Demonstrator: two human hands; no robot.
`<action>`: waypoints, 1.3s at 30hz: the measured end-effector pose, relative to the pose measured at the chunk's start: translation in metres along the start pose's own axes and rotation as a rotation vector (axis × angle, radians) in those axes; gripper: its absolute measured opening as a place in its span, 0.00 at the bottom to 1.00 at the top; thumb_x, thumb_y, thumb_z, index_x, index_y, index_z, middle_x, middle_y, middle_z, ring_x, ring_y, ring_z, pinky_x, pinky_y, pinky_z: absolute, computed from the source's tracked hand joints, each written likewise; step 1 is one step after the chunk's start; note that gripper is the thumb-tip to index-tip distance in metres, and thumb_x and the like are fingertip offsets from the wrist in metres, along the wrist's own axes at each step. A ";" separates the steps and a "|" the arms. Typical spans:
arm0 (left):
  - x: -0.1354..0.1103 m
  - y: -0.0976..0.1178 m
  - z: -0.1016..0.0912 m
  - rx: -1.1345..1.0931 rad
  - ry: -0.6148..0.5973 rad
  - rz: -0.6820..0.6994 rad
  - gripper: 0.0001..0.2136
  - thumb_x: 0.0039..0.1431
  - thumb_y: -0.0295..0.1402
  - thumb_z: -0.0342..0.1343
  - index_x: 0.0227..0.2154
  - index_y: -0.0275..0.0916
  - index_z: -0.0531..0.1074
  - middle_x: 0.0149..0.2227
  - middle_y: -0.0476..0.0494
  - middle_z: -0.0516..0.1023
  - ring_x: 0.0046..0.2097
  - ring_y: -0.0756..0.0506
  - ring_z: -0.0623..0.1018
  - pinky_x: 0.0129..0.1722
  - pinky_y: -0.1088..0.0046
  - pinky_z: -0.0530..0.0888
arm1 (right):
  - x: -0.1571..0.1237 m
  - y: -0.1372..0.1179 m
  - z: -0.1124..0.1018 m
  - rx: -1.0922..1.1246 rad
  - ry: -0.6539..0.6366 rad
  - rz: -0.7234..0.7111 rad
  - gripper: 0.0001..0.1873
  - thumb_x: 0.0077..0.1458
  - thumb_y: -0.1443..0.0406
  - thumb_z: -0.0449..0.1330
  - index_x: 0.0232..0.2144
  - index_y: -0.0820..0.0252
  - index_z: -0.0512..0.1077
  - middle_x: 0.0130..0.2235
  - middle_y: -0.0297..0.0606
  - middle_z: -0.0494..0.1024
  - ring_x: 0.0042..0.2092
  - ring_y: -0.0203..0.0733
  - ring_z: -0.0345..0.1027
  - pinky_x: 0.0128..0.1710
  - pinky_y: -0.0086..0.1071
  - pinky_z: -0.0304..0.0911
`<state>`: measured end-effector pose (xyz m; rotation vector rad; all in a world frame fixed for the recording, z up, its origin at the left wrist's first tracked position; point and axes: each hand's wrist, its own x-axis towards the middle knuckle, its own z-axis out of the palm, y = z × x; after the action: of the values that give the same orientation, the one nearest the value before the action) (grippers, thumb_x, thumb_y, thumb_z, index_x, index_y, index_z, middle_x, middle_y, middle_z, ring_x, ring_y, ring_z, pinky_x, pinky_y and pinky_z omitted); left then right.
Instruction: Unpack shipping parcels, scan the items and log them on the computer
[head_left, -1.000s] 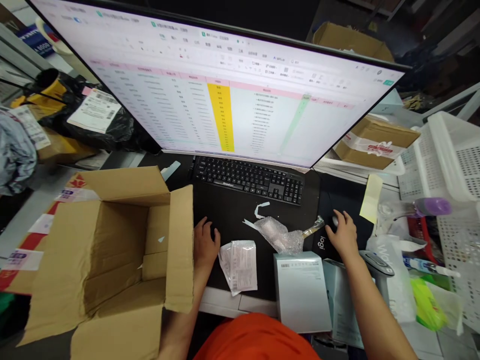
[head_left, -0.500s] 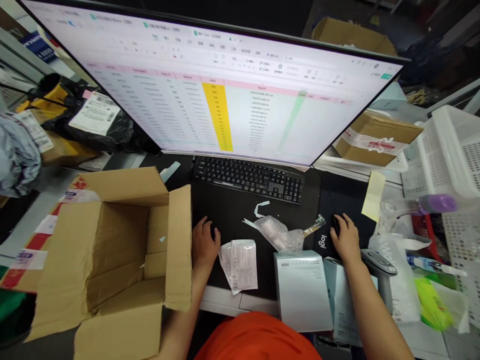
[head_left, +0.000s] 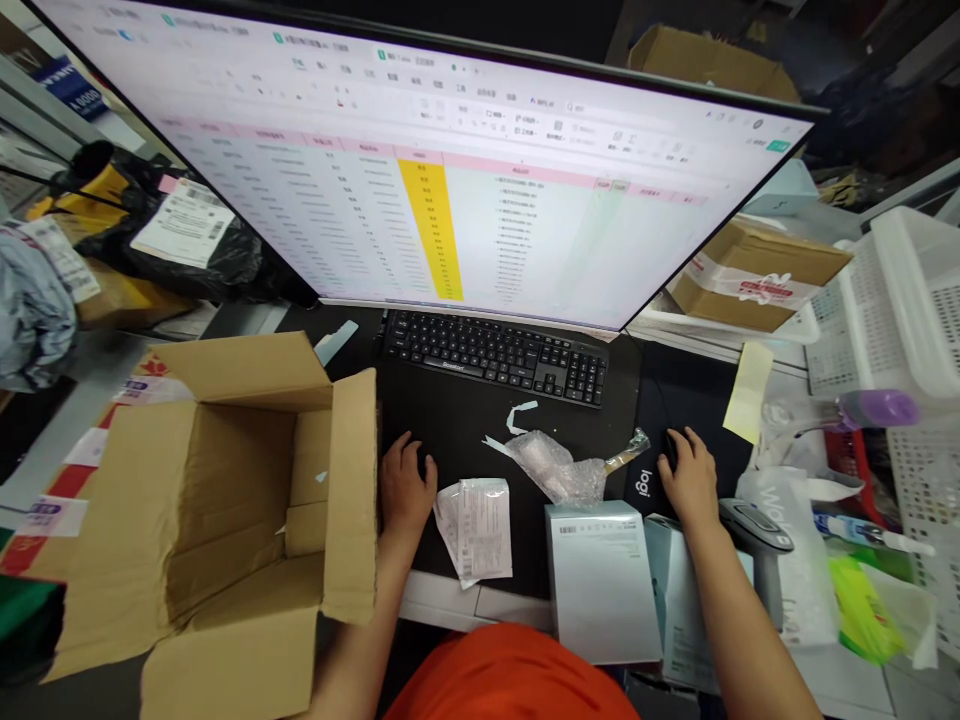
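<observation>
My right hand (head_left: 687,474) lies over a dark computer mouse (head_left: 671,452) on the black mouse pad (head_left: 694,385), its fingers draped around it. My left hand (head_left: 407,485) rests on the black desk mat with its fingers apart and nothing in them, just right of an open cardboard box (head_left: 225,500). Right of that hand lie white printed packets (head_left: 484,528). A monitor (head_left: 517,240) shows a spreadsheet with a yellow column, and a black keyboard (head_left: 495,357) sits below it.
Crumpled bubble wrap (head_left: 559,470) lies mid-mat. Pale blue boxes (head_left: 604,590) stand at the front edge, beside a handheld scanner (head_left: 757,540). White plastic baskets (head_left: 919,330) and a taped carton (head_left: 757,275) are on the right. Wrapped parcels (head_left: 184,225) fill the left.
On the screen, the green highlight has shifted one column to the right. Both hands stay in place; the view has shifted slightly.
</observation>
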<state>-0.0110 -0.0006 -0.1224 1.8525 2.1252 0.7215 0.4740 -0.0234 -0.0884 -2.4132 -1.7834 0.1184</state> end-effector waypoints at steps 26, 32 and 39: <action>0.124 0.201 0.083 0.153 -0.160 0.183 0.30 0.65 0.50 0.56 0.62 0.34 0.69 0.73 0.26 0.52 0.73 0.27 0.54 0.72 0.42 0.51 | -0.001 0.000 0.004 0.078 -0.001 0.046 0.29 0.63 0.57 0.50 0.63 0.58 0.66 0.67 0.52 0.62 0.63 0.63 0.60 0.60 0.58 0.62; 0.118 0.196 0.083 0.157 -0.173 0.170 0.30 0.67 0.49 0.54 0.65 0.33 0.66 0.73 0.25 0.54 0.73 0.27 0.55 0.72 0.42 0.52 | 0.000 -0.002 0.002 0.061 -0.016 0.062 0.28 0.64 0.57 0.49 0.63 0.59 0.66 0.67 0.52 0.63 0.64 0.63 0.59 0.60 0.57 0.61; 0.119 0.193 0.084 0.158 -0.178 0.174 0.32 0.67 0.50 0.54 0.65 0.33 0.65 0.73 0.25 0.53 0.73 0.27 0.55 0.72 0.42 0.52 | 0.000 0.000 0.004 0.056 -0.003 0.047 0.29 0.64 0.56 0.49 0.63 0.57 0.67 0.67 0.51 0.63 0.62 0.64 0.60 0.58 0.59 0.62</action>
<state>0.1751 0.1481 -0.0800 2.1163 1.9777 0.4137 0.4730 -0.0228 -0.0927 -2.4177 -1.7012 0.1752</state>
